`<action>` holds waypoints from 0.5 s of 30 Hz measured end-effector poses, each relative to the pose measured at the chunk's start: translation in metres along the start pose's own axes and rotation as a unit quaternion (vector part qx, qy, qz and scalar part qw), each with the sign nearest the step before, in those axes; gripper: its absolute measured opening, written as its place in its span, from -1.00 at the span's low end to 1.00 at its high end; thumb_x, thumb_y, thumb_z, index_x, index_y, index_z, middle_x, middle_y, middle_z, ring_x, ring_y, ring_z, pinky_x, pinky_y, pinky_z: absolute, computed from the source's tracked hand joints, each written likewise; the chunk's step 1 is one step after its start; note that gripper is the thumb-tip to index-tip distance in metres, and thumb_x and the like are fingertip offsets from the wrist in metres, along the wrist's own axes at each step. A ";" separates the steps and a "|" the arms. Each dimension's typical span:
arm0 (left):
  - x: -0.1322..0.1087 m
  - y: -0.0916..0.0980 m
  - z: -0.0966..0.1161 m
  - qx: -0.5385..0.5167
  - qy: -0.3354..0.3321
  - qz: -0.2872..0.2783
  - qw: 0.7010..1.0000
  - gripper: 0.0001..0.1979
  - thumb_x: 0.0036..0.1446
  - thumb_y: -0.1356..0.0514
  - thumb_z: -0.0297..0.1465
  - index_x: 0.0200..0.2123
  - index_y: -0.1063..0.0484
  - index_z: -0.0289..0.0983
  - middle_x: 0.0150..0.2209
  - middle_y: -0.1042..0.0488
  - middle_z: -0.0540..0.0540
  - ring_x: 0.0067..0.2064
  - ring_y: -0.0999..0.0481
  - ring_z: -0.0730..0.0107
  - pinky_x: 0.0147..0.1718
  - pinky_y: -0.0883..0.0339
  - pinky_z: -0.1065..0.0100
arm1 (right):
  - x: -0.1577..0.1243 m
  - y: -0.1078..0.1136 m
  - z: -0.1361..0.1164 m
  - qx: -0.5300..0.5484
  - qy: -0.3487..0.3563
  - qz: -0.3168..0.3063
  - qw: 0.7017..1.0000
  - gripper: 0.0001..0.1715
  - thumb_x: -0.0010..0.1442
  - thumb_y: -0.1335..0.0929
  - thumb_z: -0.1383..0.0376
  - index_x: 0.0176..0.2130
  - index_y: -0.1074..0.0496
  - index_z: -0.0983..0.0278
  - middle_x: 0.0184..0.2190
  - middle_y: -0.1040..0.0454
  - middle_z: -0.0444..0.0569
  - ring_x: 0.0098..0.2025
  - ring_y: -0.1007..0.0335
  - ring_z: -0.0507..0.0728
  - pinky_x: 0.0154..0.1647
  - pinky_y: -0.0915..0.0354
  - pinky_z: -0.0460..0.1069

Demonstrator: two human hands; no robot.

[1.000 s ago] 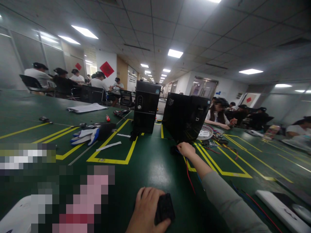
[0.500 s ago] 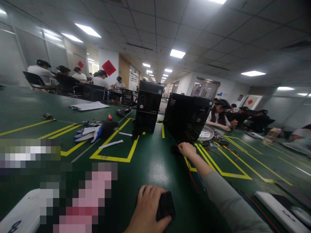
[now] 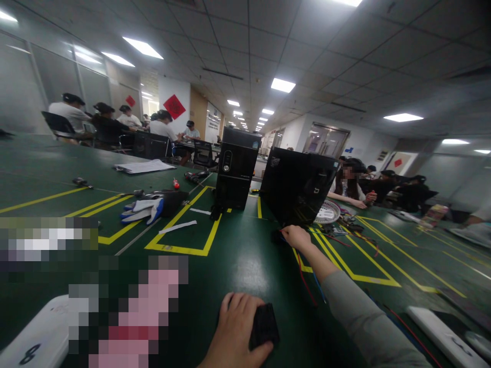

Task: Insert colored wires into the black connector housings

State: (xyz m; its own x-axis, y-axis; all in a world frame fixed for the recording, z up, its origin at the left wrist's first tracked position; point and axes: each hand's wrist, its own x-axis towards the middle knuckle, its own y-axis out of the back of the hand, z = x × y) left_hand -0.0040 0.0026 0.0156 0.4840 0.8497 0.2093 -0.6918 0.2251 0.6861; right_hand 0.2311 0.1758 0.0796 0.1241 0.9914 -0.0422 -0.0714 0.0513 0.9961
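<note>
At the bottom middle, my left hand [image 3: 236, 329] is curled around a dark, ribbed, block-like piece [image 3: 265, 326] resting on or just above the green table. My right hand [image 3: 296, 238] is stretched forward with its fingers pinched together, close to a small black part [image 3: 276, 235]. What sits between those fingertips is too small to make out. A red wire [image 3: 302, 273] and a blue wire [image 3: 319, 286] trail from below that hand toward me. Just behind it stands a black computer case [image 3: 297, 184], turned at an angle.
Another black computer tower [image 3: 236, 171] stands upright left of centre. Blue-and-white gloves [image 3: 143, 210], white strips [image 3: 178, 226] and papers [image 3: 144, 166] lie leftward. A white basket [image 3: 328, 211] and loose parts lie right. White devices [image 3: 441, 327] flank me. People sit around.
The view has shifted slightly, so everything appears a little farther right. Both hands keep the same hold and place.
</note>
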 end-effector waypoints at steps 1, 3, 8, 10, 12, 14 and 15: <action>0.000 0.000 0.000 -0.001 -0.001 -0.001 1.000 -0.58 -0.18 -0.26 -0.42 -0.15 -0.33 -0.18 -0.12 -0.41 -0.09 -0.04 -0.29 0.05 0.07 0.05 -0.04 | 0.000 0.000 0.000 -0.001 0.000 -0.001 1.000 -0.70 0.27 -0.28 0.21 -0.03 -0.34 0.29 -0.05 -0.38 0.02 -0.11 -0.38 0.13 -0.12 -0.34 0.12; 0.000 0.001 0.000 -0.003 0.001 -0.001 1.000 -0.57 -0.18 -0.27 -0.42 -0.15 -0.33 -0.18 -0.12 -0.40 -0.08 -0.04 -0.29 0.05 0.07 0.06 -0.03 | 0.000 -0.001 -0.001 -0.002 0.000 -0.004 1.000 -0.69 0.27 -0.28 0.21 -0.03 -0.34 0.29 -0.05 -0.38 0.02 -0.11 -0.37 0.14 -0.12 -0.34 0.12; 0.000 0.001 0.001 -0.010 0.004 0.000 1.000 -0.56 -0.19 -0.28 -0.42 -0.15 -0.33 -0.18 -0.12 -0.40 -0.07 -0.03 -0.28 0.06 0.07 0.07 -0.02 | -0.002 0.000 -0.003 -0.002 0.000 -0.012 1.000 -0.70 0.27 -0.28 0.21 -0.03 -0.34 0.29 -0.05 -0.38 0.02 -0.11 -0.38 0.14 -0.12 -0.34 0.12; 0.000 0.001 0.001 -0.012 0.003 -0.002 1.000 -0.56 -0.19 -0.28 -0.42 -0.15 -0.34 -0.18 -0.12 -0.40 -0.08 -0.03 -0.28 0.06 0.07 0.07 -0.03 | -0.002 0.001 -0.004 -0.001 -0.002 -0.015 1.000 -0.69 0.27 -0.28 0.21 -0.03 -0.34 0.29 -0.05 -0.38 0.02 -0.11 -0.37 0.14 -0.12 -0.34 0.12; 0.000 0.001 0.001 -0.011 0.005 -0.002 1.000 -0.56 -0.20 -0.28 -0.43 -0.15 -0.34 -0.19 -0.12 -0.40 -0.08 -0.03 -0.28 0.06 0.07 0.08 -0.03 | 0.000 0.003 -0.005 0.002 -0.003 -0.019 1.000 -0.69 0.27 -0.28 0.21 -0.02 -0.34 0.29 -0.05 -0.38 0.02 -0.10 -0.37 0.14 -0.11 -0.34 0.13; 0.001 0.000 0.000 -0.011 0.005 -0.001 1.000 -0.56 -0.21 -0.28 -0.43 -0.16 -0.35 -0.19 -0.13 -0.40 -0.08 -0.04 -0.28 0.06 0.08 0.08 -0.02 | 0.004 0.004 -0.006 0.009 -0.002 -0.024 1.000 -0.68 0.26 -0.29 0.21 -0.01 -0.33 0.29 -0.03 -0.37 0.02 -0.09 -0.37 0.15 -0.10 -0.33 0.13; 0.001 0.000 -0.001 -0.012 0.003 -0.001 1.000 -0.56 -0.21 -0.28 -0.43 -0.16 -0.35 -0.19 -0.13 -0.41 -0.08 -0.04 -0.28 0.07 0.08 0.08 -0.02 | 0.006 0.005 -0.007 0.014 -0.001 -0.027 1.000 -0.67 0.26 -0.29 0.21 -0.01 -0.33 0.29 -0.03 -0.36 0.03 -0.09 -0.36 0.15 -0.10 -0.33 0.14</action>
State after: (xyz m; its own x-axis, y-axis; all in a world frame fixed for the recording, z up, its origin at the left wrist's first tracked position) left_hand -0.0040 0.0035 0.0152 0.4814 0.8525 0.2036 -0.7033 0.2371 0.6702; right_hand 0.2247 0.1833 0.0840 0.1282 0.9870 -0.0965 -0.0375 0.1021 0.9941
